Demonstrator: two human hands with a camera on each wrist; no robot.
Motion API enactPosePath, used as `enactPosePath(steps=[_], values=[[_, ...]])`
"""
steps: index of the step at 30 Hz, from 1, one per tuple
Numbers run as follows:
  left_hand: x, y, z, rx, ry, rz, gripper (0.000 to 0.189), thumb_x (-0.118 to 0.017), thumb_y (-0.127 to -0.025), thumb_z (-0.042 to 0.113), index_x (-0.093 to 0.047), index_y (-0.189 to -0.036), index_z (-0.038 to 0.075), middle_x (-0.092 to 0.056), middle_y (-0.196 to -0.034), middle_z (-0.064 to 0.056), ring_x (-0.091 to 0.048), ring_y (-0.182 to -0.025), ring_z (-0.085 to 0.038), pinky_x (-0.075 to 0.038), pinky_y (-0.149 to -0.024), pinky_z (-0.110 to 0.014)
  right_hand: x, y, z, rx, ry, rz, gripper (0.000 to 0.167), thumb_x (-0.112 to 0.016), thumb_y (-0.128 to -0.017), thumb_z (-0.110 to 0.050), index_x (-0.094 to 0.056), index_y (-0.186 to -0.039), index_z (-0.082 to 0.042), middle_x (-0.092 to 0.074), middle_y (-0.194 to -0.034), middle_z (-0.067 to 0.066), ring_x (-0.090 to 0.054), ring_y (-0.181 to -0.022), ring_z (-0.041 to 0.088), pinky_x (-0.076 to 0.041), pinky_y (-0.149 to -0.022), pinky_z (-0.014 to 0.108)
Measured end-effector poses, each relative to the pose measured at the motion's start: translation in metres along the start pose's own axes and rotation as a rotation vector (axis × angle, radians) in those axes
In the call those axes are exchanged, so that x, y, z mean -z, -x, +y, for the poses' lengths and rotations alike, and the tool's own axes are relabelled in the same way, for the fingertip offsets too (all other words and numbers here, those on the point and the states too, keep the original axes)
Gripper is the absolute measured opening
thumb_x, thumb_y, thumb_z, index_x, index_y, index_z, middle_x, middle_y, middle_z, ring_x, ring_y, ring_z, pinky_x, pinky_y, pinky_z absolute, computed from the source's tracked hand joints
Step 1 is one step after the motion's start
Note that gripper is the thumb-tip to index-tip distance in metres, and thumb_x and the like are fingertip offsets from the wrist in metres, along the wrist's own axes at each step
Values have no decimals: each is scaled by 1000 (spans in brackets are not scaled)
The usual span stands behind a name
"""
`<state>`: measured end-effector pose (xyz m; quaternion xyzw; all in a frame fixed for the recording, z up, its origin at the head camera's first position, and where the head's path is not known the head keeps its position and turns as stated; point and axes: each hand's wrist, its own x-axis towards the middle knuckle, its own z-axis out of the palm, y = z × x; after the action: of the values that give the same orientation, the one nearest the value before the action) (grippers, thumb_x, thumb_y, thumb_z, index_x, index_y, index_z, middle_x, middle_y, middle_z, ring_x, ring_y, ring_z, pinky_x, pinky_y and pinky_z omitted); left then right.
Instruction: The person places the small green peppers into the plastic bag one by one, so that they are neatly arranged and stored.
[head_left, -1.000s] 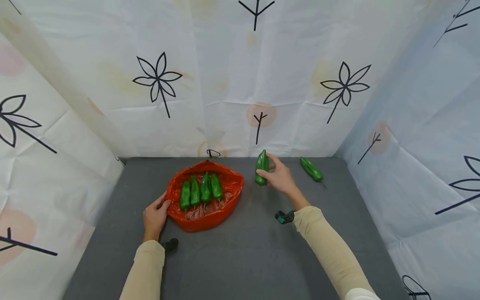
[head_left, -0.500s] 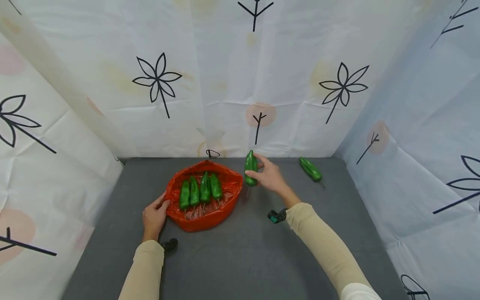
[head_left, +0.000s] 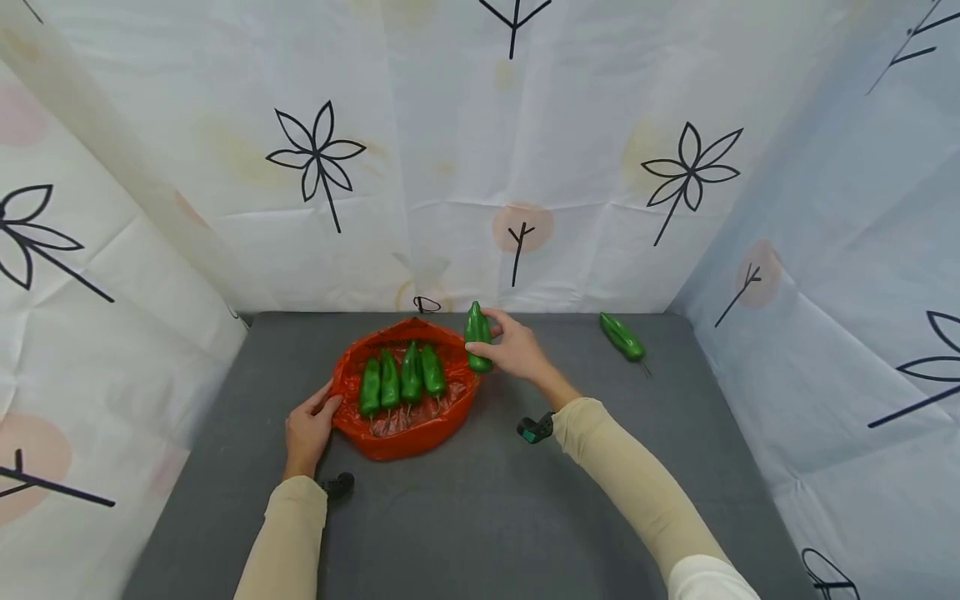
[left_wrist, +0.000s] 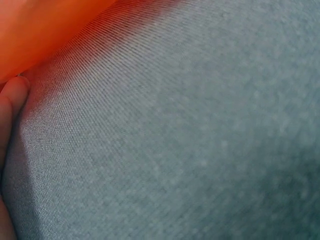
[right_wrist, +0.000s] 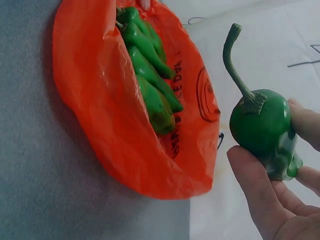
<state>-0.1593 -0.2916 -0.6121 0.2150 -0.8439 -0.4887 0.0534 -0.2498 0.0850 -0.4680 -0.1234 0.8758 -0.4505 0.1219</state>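
A red plastic bag [head_left: 405, 442] lies with its mouth spread wide, and several green peppers [head_left: 411, 375] rest side by side in it. My left hand [head_left: 309, 429] pinches the bag's left rim between thumb and fingers. In the left wrist view only fingertips [left_wrist: 17, 92] show, right at the bag's edge. My right hand [head_left: 517, 346] holds another green pepper [head_left: 477, 337] upright, overlapping the bag's right rim in the head view. The right wrist view shows this pepper's curved stem [right_wrist: 235, 60] and the thumb and fingers round its body.
One more green pepper [head_left: 622, 337] lies at the back right of the dark grey table [head_left: 480, 533]. White cloth [head_left: 465, 150] with plant drawings hangs behind the table and along both sides. Black lettering marks the inside of the bag in the right wrist view.
My right hand has carried its pepper leftward, from beside the bag to the bag's right rim. The left hand, the bag and the other peppers stay where they were.
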Motion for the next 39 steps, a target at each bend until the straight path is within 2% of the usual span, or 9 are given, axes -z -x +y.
enactPosePath(steps=[6, 13, 22, 24, 27, 30, 36, 39], values=[[1, -1, 1, -14, 1, 7, 54, -63, -96, 57, -57, -146, 36, -58, -149, -7, -47, -146, -33, -32, -122, -54, -9, -6, -9, 8, -19, -34, 76, -75, -91, -45, -41, -156, -26, -65, -121, 14, -71, -77, 18, -61, -62, 36], [3, -3, 1, -9, 3, 4, 54, -63, -96, 57, -56, -146, 36, -56, -151, -6, -45, -147, -33, -31, -123, -54, -19, -8, -20, 27, -27, -49, 75, -75, -93, -40, -40, -157, -24, -63, -124, 16, -71, -80, 20, -63, -70, 45], [2, -1, 1, 7, 7, -7, 55, -62, -97, 57, -55, -147, 35, -56, -151, -8, -44, -147, -34, -31, -122, -56, -39, -13, -30, 60, 7, -60, 76, -74, -93, -41, -39, -157, -23, -65, -127, 14, -71, -77, 17, -59, -64, 30], [2, -1, 1, 7, 4, -8, 55, -62, -97, 58, -55, -147, 36, -55, -151, -8, -44, -147, -34, -31, -122, -56, -43, -14, -33, 59, 22, -60, 76, -74, -93, -42, -39, -158, -23, -66, -130, 13, -72, -83, 20, -59, -68, 33], [2, -1, 1, 9, 2, -5, 55, -62, -96, 58, -55, -146, 37, -55, -152, -7, -44, -147, -34, -31, -122, -55, -49, -16, -36, 58, 43, -62, 74, -73, -94, -41, -39, -158, -24, -64, -137, 11, -72, -100, 24, -60, -81, 39], [2, -1, 1, 6, 4, -4, 54, -62, -96, 57, -55, -146, 37, -55, -152, -7, -44, -147, -34, -31, -122, -56, -56, -17, -38, 61, 55, -65, 73, -73, -95, -39, -39, -158, -26, -62, -142, 12, -70, -109, 26, -58, -88, 41], [1, -1, 0, 8, 7, -6, 54, -63, -96, 56, -56, -146, 36, -55, -152, -7, -45, -147, -33, -31, -122, -55, -72, -18, -40, 57, 3, -107, 75, -73, -95, -36, -36, -160, -25, -58, -145, 16, -75, -82, 39, -60, -67, 32], [1, -1, 0, 13, 9, -9, 54, -63, -96, 57, -56, -145, 38, -55, -152, -6, -44, -148, -33, -31, -123, -55, -78, -18, -42, 51, -32, -119, 75, -73, -96, -35, -35, -160, -23, -61, -140, 17, -74, -80, 43, -61, -64, 34]])
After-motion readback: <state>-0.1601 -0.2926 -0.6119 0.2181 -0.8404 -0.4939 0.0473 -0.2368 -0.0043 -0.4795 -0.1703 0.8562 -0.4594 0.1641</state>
